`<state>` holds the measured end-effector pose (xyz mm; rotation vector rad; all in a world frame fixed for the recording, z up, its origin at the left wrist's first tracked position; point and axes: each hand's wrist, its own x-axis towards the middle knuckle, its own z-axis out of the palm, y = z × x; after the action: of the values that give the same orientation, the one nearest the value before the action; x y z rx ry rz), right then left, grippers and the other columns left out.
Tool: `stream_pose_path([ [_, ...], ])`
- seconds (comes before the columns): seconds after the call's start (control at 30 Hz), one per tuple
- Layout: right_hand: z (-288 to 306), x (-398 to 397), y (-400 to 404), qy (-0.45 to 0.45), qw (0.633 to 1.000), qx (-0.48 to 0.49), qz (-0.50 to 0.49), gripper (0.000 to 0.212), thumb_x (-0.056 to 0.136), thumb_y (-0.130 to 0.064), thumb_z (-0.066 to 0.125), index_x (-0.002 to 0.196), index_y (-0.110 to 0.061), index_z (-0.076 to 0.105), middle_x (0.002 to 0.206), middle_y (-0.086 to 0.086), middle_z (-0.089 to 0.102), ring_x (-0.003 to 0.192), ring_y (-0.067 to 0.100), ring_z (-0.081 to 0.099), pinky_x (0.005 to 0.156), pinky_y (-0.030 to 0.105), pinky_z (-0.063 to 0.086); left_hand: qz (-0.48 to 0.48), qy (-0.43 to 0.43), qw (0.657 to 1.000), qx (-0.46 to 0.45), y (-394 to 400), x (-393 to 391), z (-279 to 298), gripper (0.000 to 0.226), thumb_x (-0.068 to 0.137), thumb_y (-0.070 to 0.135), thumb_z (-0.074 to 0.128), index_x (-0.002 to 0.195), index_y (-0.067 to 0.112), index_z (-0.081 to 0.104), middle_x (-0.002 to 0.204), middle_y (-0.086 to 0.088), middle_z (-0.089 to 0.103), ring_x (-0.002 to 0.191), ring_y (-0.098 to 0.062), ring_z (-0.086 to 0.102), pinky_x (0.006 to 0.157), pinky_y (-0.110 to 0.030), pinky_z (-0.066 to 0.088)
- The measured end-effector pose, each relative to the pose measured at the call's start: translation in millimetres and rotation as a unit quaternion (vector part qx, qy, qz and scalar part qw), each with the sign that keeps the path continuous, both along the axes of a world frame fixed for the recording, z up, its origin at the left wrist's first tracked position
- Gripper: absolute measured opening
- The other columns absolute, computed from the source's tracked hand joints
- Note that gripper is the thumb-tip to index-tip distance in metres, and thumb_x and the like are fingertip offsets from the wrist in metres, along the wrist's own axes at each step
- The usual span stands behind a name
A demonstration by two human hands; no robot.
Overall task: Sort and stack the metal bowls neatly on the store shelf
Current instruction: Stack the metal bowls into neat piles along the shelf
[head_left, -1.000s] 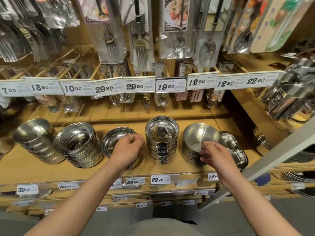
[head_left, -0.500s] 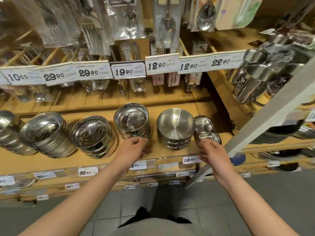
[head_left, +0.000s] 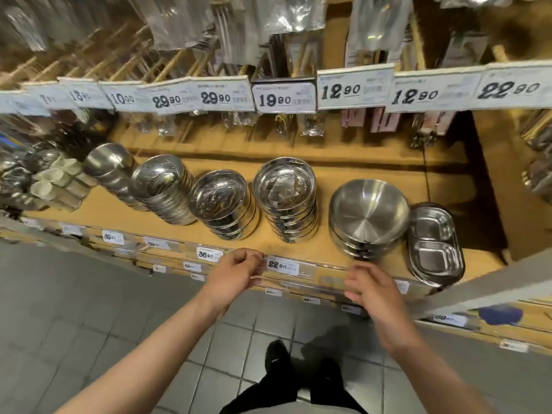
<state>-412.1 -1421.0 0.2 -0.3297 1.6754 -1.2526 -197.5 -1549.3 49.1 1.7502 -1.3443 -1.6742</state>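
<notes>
Several stacks of metal bowls stand in a row on the wooden shelf [head_left: 418, 186]. From the left: a leaning stack of deep bowls [head_left: 109, 165], a leaning stack of flat bowls [head_left: 161, 186], a short stack [head_left: 221, 201], an upright stack [head_left: 285, 189] and a stack of wide brushed bowls [head_left: 369, 210]. My left hand [head_left: 236, 271] hangs in front of the shelf edge, fingers loosely curled, holding nothing. My right hand [head_left: 369, 286] is also off the shelf, fingers relaxed and blurred, below the wide bowls.
Divided metal trays [head_left: 434, 243] sit right of the wide bowls. Price tags [head_left: 282, 265] line the shelf edge. Packaged cutlery [head_left: 239, 31] hangs above. A grey slanted bar [head_left: 493, 282] crosses at the right. Cups [head_left: 47, 180] stand far left. Tiled floor lies below.
Both hands have drawn back from the bowl stacks to in front of the shelf edge. The view has pulled back and tilted down, showing the floor and my shoes.
</notes>
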Motion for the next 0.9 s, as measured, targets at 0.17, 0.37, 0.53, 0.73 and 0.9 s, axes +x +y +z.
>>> stream_pose_path([
  [0.17,9.3,31.2,-31.4,-0.014,0.996,-0.031,0.084,0.017,0.101,-0.015,0.057,0.102,-0.027,0.069,0.107,0.002,0.072,0.097,0.010,0.070,0.074,0.020,0.054,0.084,-0.013,0.996,-0.015,-7.2,58.7,15.2,0.018,0.103,0.017,0.056,0.101,0.010,0.072,0.095,-0.006,0.072,0.088,-0.017,0.067,0.080,-0.028,0.060],
  [0.37,10.5,75.9,-58.9,-0.003,0.992,-0.022,0.125,0.020,0.102,-0.018,0.057,0.100,-0.033,0.070,0.109,-0.002,0.073,0.096,0.005,0.071,0.068,0.016,0.055,0.147,0.006,0.989,-0.029,-11.7,115.9,21.8,0.019,0.104,0.016,0.052,0.103,0.009,0.071,0.093,-0.008,0.071,0.084,-0.017,0.067,0.076,-0.028,0.060],
  [0.53,11.3,123.5,-73.9,0.005,0.993,-0.020,0.116,0.017,0.103,-0.018,0.057,0.101,-0.030,0.070,0.114,0.005,0.072,0.107,0.021,0.070,0.072,0.025,0.056,0.153,0.042,0.987,-0.028,-20.3,168.5,16.9,0.016,0.102,0.014,0.055,0.097,0.011,0.069,0.082,-0.002,0.067,0.077,-0.014,0.064,0.072,-0.025,0.058],
  [0.73,19.2,178.6,-92.8,0.014,0.999,-0.004,0.046,0.015,0.104,-0.015,0.055,0.106,-0.026,0.066,0.117,0.012,0.071,0.106,0.030,0.068,0.081,0.047,0.058,0.128,0.048,0.990,-0.018,-49.7,246.7,4.3,0.023,0.103,0.016,0.053,0.109,0.005,0.072,0.095,-0.006,0.070,0.086,-0.017,0.066,0.078,-0.027,0.057],
  [0.9,26.2,201.1,-107.8,0.010,1.000,-0.006,0.010,0.023,0.106,-0.027,0.047,0.121,-0.016,0.062,0.113,0.010,0.067,0.094,0.029,0.066,0.084,0.047,0.055,0.083,0.064,0.994,-0.033,-85.9,262.8,0.4,0.021,0.103,0.015,0.052,0.098,0.012,0.071,0.097,-0.007,0.070,0.084,-0.016,0.065,0.076,-0.025,0.058],
])
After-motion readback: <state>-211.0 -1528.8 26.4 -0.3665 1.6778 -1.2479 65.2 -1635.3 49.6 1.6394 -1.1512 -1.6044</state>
